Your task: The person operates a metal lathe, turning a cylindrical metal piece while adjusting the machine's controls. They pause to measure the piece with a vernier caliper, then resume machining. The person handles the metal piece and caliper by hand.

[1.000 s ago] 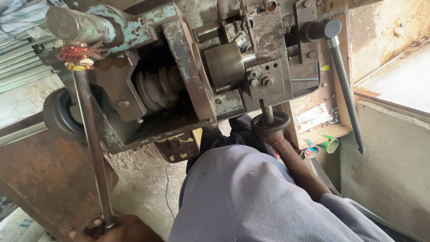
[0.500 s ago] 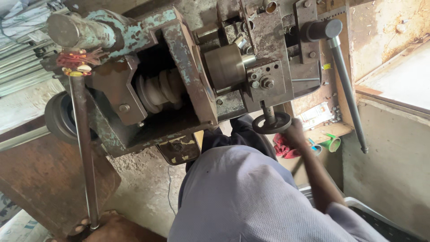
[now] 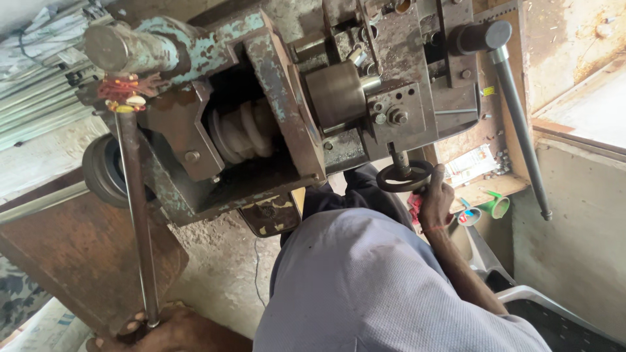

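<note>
Left hand (image 3: 153, 329), at seven o'clock, clenches the long steel lever (image 3: 137, 215) low for leverage; right hand (image 3: 435, 205), at three o'clock, wraps the black handwheel (image 3: 404, 176) beneath the worn machine (image 3: 280, 98).

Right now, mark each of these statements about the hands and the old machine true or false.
1. The right hand grips the small black handwheel. True.
2. The left hand holds the low end of the long steel lever. True.
3. The long bar with the dark knob on the right is in a hand. False: no hand touches it.
4. The machine body is freshly painted. False: its blue-green paint is chipped and rusty.
5. A green cup lies on its side near the right hand. True.
</note>
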